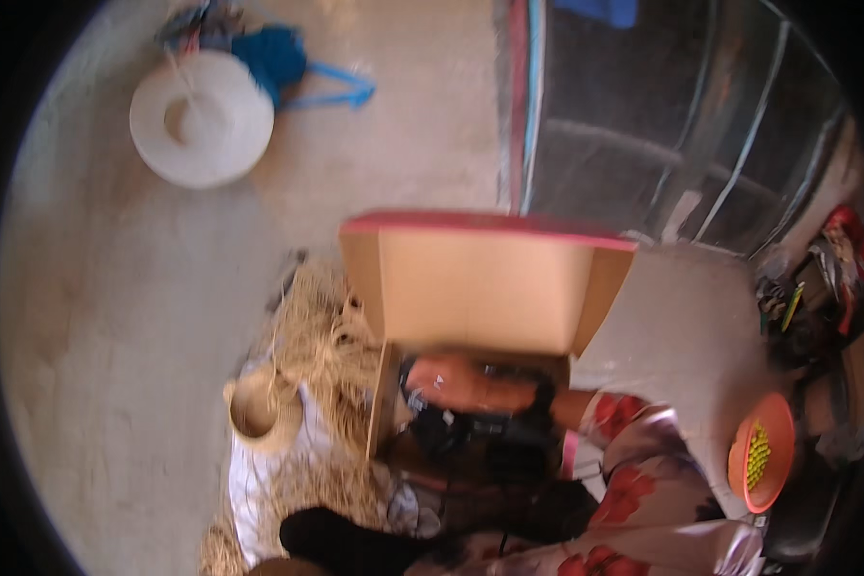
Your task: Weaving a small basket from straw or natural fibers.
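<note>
An open cardboard box point(490, 288) with a reddish outer edge stands in front of me, its lid raised. My right hand point(461, 384) reaches into it from the right, in a floral sleeve point(629, 432). The hand is over black items point(442, 427) inside; motion blurs its fingers, so I cannot see whether it grips any of them. My left hand does not show clearly; a small skin-coloured shape at the lower edge is too cut off to name. Left of the box, a small woven basket point(264, 413) rests beside loose straw-coloured fibres point(322, 326) and white cloth point(250, 494).
A wide white hat-like disc point(202, 120) and a blue thing point(278, 62) lie at the far left. An orange bowl point(778, 451) with small green-yellow pieces stands at the right, near clutter point(840, 269). A dark framed panel point(662, 115) is at the far right. A black-covered foot point(326, 538) is near the lower edge.
</note>
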A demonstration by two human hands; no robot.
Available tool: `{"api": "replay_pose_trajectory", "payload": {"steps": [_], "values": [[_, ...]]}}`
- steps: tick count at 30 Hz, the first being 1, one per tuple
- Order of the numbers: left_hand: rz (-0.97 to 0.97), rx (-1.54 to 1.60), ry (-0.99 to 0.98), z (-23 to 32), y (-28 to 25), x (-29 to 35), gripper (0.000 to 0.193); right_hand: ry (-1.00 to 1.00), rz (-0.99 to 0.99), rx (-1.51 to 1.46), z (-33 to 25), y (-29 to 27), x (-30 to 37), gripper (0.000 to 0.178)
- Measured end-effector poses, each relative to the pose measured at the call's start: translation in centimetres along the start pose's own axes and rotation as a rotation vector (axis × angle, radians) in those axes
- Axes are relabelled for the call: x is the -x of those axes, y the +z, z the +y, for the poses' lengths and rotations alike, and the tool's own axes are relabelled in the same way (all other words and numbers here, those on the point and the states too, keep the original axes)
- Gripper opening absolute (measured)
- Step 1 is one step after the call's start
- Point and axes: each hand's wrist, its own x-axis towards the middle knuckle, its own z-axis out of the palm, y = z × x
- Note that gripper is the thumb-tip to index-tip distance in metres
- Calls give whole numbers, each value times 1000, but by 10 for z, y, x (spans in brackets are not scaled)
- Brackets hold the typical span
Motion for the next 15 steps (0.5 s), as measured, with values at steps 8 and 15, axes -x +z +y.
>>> {"api": "replay_pose_trajectory", "payload": {"steps": [8, 15], "values": [[11, -61, -109, -13, -12, 18, 54, 267, 25, 230, 17, -34, 14, 7], [-106, 4, 26, 8, 39, -27, 54, 170, -177, 315, 26, -12, 45, 31]]}}
